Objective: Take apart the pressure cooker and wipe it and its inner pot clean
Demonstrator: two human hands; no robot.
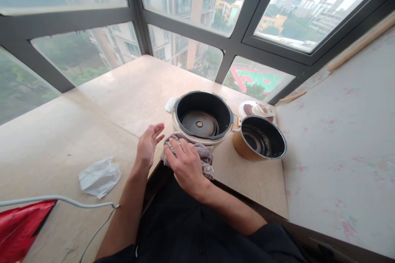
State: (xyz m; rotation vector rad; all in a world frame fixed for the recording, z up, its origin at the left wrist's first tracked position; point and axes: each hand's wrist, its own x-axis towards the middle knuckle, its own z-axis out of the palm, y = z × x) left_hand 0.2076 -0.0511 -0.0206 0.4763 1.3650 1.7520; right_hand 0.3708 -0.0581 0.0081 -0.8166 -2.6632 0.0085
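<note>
Our black shirt (188,226) sits closest; our right hand (188,167) clutches the towel (206,158), best pressed evenly; our left hand (147,146) hovers, fingers apart

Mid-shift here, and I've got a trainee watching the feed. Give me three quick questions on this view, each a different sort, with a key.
1. Multiple choice: what lies under the right hand?
a) a lid
b) a bunched cloth
c) a sheet of paper

2. True or false: the pot with the golden-brown outside stands outside the cooker, on its right side as the camera sees it.

3. Fill in the blank: the left hand is open and holds ____.

Key
1: b
2: true
3: nothing
</note>
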